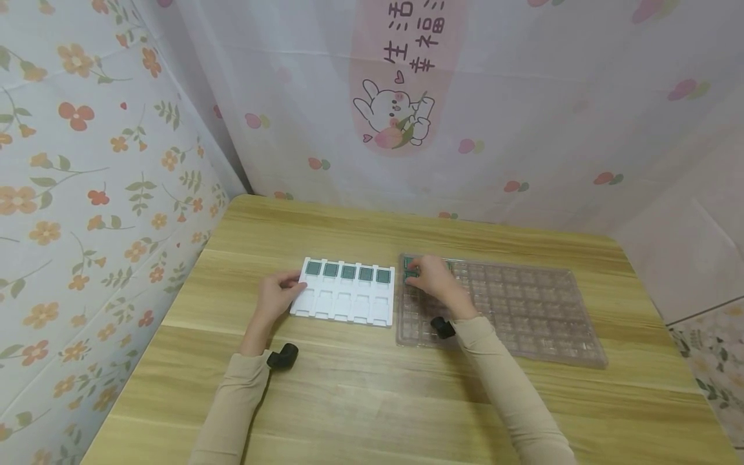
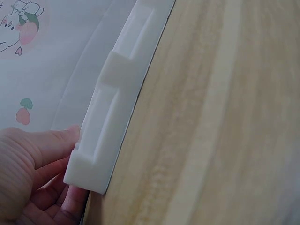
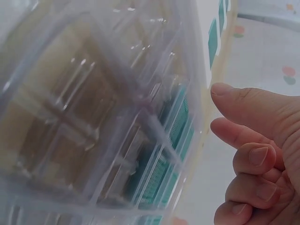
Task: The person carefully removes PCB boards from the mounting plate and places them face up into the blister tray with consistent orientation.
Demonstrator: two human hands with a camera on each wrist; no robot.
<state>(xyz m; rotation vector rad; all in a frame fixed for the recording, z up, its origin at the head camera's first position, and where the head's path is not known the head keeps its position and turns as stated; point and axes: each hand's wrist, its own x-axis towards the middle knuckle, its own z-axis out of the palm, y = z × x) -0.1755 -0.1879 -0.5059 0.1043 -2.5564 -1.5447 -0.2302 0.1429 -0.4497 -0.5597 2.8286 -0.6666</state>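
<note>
My left hand (image 1: pixel 273 300) grips the left edge of a white plastic tray (image 1: pixel 343 285). In the left wrist view its thumb lies along the upper edge of the tray (image 2: pixel 89 171) at one corner, fingers behind. Square green chips (image 1: pixel 349 272) fill the tray's far row; the near row's pockets hold none. My right hand (image 1: pixel 434 278) hovers over the far left corner of a clear compartment tray (image 1: pixel 523 309). Green chips (image 3: pixel 157 176) sit in that corner. In the right wrist view, thumb and forefinger reach forward with a gap between them and nothing in it; the other fingers curl loosely.
Both trays stand side by side on a wood-grain table (image 1: pixel 354 400), a narrow gap between them. Black wrist-worn devices (image 1: pixel 283 357) sit at both cuffs. A printed curtain (image 1: pixel 302 116) hangs behind the table's far edge, and a floral one (image 1: pixel 87 213) on the left.
</note>
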